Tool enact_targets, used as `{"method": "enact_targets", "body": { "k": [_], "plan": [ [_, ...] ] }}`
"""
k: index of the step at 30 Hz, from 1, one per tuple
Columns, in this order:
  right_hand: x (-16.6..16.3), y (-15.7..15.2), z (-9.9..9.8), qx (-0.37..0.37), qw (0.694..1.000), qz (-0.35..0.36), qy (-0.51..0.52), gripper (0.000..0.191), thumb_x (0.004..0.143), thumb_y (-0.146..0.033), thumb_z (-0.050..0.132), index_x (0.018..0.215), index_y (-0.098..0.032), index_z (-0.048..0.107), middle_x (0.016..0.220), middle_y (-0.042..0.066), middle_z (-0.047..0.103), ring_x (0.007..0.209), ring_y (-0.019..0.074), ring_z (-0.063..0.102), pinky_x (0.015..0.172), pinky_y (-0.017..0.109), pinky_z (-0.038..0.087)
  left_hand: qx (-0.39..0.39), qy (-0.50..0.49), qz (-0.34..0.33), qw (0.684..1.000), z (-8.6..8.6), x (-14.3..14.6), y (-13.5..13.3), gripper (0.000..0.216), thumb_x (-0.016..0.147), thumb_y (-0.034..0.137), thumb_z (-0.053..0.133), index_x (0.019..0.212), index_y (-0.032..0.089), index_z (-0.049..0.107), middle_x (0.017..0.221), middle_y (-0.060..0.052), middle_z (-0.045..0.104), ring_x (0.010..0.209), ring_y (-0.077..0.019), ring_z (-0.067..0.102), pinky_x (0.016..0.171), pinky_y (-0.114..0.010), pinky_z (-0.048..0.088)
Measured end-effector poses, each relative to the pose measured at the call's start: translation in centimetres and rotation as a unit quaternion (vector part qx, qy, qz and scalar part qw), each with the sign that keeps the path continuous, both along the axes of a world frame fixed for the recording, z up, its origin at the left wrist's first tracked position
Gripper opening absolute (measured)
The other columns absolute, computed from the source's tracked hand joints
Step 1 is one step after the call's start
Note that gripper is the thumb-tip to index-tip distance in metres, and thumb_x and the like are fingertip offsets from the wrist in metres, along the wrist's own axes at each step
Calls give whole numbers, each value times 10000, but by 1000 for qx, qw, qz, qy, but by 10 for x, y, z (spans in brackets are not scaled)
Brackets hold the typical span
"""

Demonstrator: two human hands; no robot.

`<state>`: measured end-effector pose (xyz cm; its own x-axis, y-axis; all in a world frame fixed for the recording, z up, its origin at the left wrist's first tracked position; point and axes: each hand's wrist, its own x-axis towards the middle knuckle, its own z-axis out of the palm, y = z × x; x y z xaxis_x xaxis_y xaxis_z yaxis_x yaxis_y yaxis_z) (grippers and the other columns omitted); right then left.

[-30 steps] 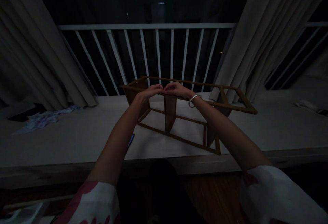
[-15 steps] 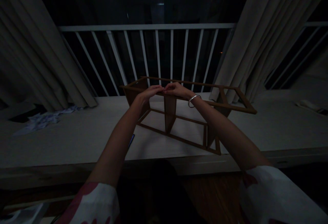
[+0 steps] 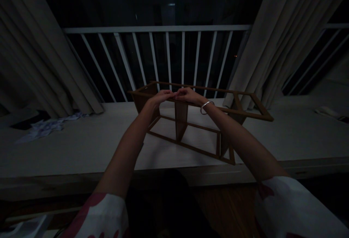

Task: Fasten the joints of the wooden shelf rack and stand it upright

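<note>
A brown wooden shelf rack (image 3: pixel 182 121) lies on its side on a pale window ledge. My left hand (image 3: pixel 163 95) rests at its upper near rail, fingers pressed together and pointing right. From the other side my right hand (image 3: pixel 187 94), with a silver bangle (image 3: pixel 206 107) at the wrist, is closed in a pinch. The fingertips of both hands meet just above the end of the middle board. Whatever lies between them is too small and dark to make out.
White railing bars (image 3: pixel 167 56) stand behind the rack, before a dark window. Beige curtains (image 3: pixel 261 41) hang at both sides. Crumpled patterned cloth or paper (image 3: pixel 46 127) lies on the ledge (image 3: pixel 81 150) at left. A pale object (image 3: pixel 328 111) lies far right.
My hands stay at the same spot on the rail, with only a slight shift of the fingers. My left forearm now covers most of the dark flat object beside it.
</note>
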<state>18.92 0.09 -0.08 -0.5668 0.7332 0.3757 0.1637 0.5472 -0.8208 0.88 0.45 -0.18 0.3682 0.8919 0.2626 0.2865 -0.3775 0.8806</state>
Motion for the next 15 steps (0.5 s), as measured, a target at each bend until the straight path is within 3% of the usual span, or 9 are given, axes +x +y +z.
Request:
{"method": "enact_targets", "body": {
  "k": [9, 15],
  "plan": [
    [0, 1, 0, 15, 999, -24, -29, 271, 633, -328, 599, 798, -114, 577, 696, -2, 564, 596, 73, 457, 529, 190, 331, 13, -16, 79, 997, 4, 7, -11, 318, 571, 421, 653, 692, 144, 556, 664, -17, 560, 718, -139, 499, 653, -260, 349],
    [0, 3, -1, 24, 999, -34, -33, 268, 614, -323, 609, 785, -118, 584, 666, -10, 553, 577, 70, 451, 533, 195, 340, 6, -11, 137, 990, 2, 8, -5, 384, 568, 434, 662, 775, 157, 496, 688, -2, 511, 688, -118, 471, 609, -238, 339]
  ]
}}
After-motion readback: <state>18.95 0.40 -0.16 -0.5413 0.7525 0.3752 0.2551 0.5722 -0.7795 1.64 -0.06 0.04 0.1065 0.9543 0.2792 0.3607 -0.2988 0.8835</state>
